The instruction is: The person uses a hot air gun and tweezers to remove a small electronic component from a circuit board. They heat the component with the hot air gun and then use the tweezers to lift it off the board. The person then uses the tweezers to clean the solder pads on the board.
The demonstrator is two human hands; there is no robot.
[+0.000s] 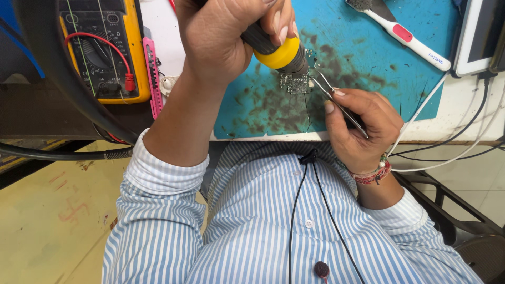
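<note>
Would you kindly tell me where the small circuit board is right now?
In the head view, the small circuit board lies on the stained blue mat, under the yellow-collared tool in the left hand, beside the tweezers.

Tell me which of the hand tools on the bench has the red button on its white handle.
The white-handled brush lying at the top right of the blue mat. The tool with the yellow collar and the metal tweezers are in the hands; it lies untouched.

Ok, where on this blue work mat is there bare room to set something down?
The blue work mat is bare in its upper middle, between the yellow-collared soldering tool and the white-handled brush, and at its right edge below that brush. It is crowded around the small circuit board, where the left hand, the right hand and the metal tweezers meet.
</note>
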